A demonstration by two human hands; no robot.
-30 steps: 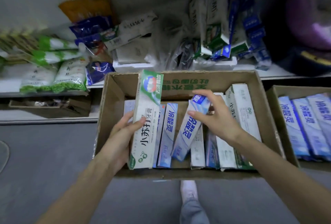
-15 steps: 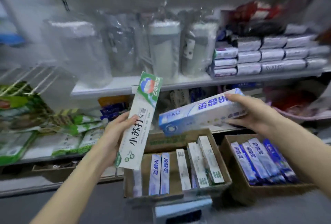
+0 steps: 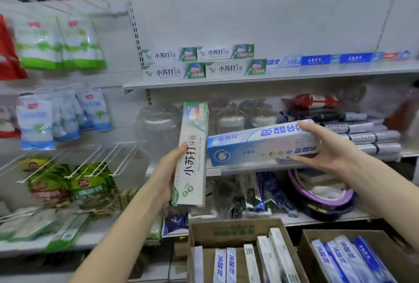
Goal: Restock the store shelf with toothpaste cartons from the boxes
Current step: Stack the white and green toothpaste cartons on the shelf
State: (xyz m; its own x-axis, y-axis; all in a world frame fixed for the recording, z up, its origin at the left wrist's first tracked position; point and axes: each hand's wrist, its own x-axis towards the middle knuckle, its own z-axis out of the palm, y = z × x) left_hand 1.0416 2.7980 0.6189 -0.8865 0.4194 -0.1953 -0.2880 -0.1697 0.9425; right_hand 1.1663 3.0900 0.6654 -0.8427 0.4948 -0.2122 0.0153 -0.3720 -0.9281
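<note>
left hand [image 3: 169, 176] clasps the oblong green carton [image 3: 192, 155] upright, right hand [image 3: 326, 149] the glossy blue carton [image 3: 256, 144] slanted

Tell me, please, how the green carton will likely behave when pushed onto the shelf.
Probably stiff: the green carton stands straight, gripped low by the left hand alone, so likely light. Flat faces should stack like the shelved cartons.
</note>
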